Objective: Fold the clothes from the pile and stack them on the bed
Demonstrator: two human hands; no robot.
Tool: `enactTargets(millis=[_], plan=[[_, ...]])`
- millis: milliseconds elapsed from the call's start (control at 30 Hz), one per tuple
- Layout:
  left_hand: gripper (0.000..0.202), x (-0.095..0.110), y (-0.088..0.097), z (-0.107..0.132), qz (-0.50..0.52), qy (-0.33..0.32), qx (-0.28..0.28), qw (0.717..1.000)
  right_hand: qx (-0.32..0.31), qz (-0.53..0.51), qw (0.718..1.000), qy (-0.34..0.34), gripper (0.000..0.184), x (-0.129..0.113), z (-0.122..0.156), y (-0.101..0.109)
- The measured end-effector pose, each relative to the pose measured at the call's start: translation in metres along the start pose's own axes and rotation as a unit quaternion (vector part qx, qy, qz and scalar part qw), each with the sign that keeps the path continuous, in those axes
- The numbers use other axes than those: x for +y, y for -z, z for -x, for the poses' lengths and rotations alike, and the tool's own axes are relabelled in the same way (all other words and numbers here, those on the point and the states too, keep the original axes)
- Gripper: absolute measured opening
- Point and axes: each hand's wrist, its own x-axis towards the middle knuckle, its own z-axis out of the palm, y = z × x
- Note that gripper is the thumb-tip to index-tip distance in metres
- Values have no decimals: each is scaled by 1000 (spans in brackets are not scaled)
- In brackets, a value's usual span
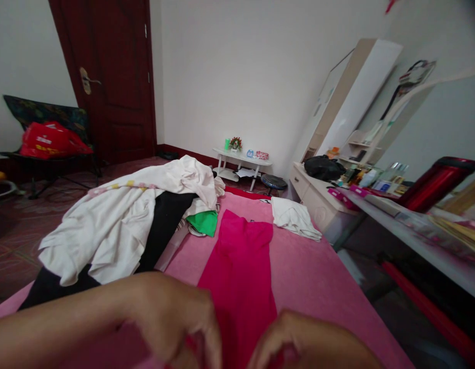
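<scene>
A magenta garment [239,256] lies lengthwise in a narrow strip on the pink bed cover [302,277]; I cannot tell its exact kind. At its near end, by the bottom of the view, my left hand [176,312] has its fingers curled in on a bit of the cloth. Across from it, my right hand [294,338] is bent down with its fingers closed on the other edge of the garment. The fingertips of both hands are partly cut off by the frame's lower edge.
Left of the garment is a heap of white clothes [114,225] over black cloth [164,220], with a green piece [204,222]. A folded white cloth [294,218] lies at the far right. Along the right stand a dresser [317,195] and a cluttered table [414,241].
</scene>
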Motion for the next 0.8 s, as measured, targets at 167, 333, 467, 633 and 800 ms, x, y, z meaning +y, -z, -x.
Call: enactTargets(millis=[167, 333, 467, 633, 800], plan=[[28, -45, 83, -99, -141, 62, 284, 946, 174, 55, 981, -67, 20, 19, -80, -18], [38, -111, 134, -183, -204, 159, 439, 861, 267, 109, 954, -78, 16, 29, -108, -46], [43, -133, 151, -223, -206, 210, 451, 843, 257, 92, 960, -63, 18, 32, -103, -46], [35, -145, 165, -253, -186, 254, 430, 846, 258, 73, 961, -71, 22, 34, -102, -44], [31, -160, 176, -254, -177, 256, 458, 833, 263, 67, 960, -73, 22, 30, -101, -44]])
